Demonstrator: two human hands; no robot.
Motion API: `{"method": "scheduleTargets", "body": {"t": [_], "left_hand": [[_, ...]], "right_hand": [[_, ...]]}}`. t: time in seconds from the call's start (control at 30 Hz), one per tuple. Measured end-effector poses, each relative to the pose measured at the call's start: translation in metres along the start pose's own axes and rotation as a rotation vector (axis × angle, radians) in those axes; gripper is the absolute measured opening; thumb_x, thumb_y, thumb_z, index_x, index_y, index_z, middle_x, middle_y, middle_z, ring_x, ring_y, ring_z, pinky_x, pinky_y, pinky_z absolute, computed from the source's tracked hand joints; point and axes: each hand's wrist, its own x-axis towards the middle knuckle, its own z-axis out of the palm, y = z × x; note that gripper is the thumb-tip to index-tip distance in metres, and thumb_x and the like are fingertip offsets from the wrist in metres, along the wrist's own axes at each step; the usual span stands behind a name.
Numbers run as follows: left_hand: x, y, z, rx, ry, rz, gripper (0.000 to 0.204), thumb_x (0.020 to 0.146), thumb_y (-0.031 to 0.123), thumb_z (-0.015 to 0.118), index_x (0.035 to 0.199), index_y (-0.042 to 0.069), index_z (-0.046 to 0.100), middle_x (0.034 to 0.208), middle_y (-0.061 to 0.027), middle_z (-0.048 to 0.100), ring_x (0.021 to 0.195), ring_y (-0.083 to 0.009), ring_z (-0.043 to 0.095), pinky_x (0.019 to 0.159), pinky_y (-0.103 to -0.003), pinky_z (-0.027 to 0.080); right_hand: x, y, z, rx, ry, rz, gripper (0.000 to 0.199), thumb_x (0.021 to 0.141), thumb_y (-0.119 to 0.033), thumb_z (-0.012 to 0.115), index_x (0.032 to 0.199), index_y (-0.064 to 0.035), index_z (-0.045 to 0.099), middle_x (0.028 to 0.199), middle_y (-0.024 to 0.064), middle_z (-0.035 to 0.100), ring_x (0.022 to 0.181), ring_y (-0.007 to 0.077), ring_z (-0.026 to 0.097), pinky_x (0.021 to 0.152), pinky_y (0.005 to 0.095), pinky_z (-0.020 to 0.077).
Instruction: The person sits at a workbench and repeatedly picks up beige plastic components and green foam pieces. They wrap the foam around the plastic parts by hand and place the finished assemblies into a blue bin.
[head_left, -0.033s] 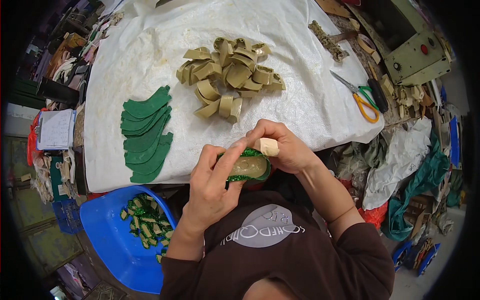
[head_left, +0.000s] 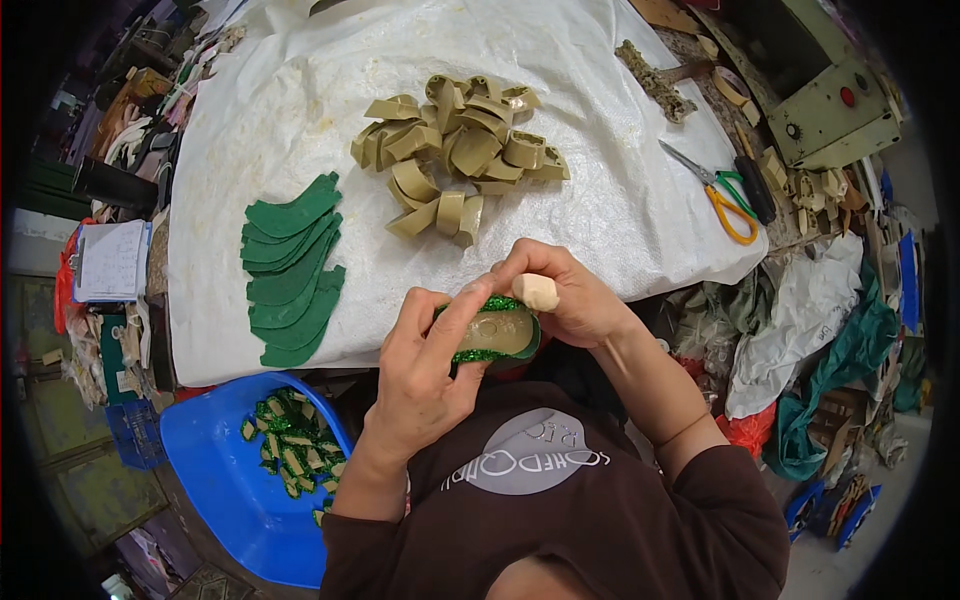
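Both hands are held together just in front of the near edge of the white woven sheet-covered table [head_left: 300,90]. Between them a small curved olive-tan moulded piece edged with green glitter fabric [head_left: 493,333] is gripped. It is seen with its smooth tan inner face turned upward, while the sparkling green strip is wrapped around its rim. The left hand [head_left: 425,375] is closed around the piece from below and from the left, its thumb laid along the tan face. The right hand [head_left: 570,295] is closed on the piece from the far side, and a short pale wooden handle [head_left: 535,291] is also clasped in it. On the sheet, well beyond the hands, a heap of bare olive-tan curved pieces [head_left: 455,150] is piled, and a stack of dark green felt cut-outs [head_left: 290,270] is laid to its left. Yellow-handled scissors [head_left: 715,190] are seen to the right. Finished green-trimmed pieces are gathered in a blue plastic tub [head_left: 215,480] at lower left.
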Motion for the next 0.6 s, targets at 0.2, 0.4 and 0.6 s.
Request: {"method": "scheduleTargets", "body": {"t": [0.2,0.4,0.6], "left_hand": [[0.000,0.001,0.000,-0.035,-0.032,0.010,0.062,0.058,-0.002,0.074,0.118,0.000,0.059,0.085,-0.0121,0.053,0.073,-0.0227,0.054,0.062,-0.030,0.044],[0.001,-0.003,0.008,0.002,0.012,0.001,0.057,0.055,0.002,0.077,0.109,0.001,0.059,0.081,-0.0100,0.054,0.065,-0.0202,0.054,0.055,-0.028,0.043],[0.007,-0.001,0.013,0.080,0.092,0.056,0.050,0.055,0.009,0.081,0.095,0.001,0.053,0.078,-0.0128,0.060,0.065,-0.0256,0.062,0.055,-0.032,0.049]], "right_hand": [[-0.005,-0.004,-0.001,-0.269,-0.061,-0.085,0.016,0.089,-0.019,0.059,0.087,-0.0040,0.054,0.073,0.0022,0.055,0.060,0.0088,0.051,0.053,0.0235,0.0411],[-0.012,-0.014,0.010,-0.859,0.047,-0.327,0.018,0.084,-0.017,0.059,0.089,-0.0007,0.056,0.073,0.0105,0.057,0.066,0.0185,0.057,0.060,0.0315,0.0461],[-0.013,-0.008,-0.006,-0.250,-0.056,-0.029,0.022,0.094,-0.022,0.055,0.103,-0.0020,0.058,0.101,0.0067,0.061,0.090,0.0143,0.057,0.081,0.0291,0.0455]]}}
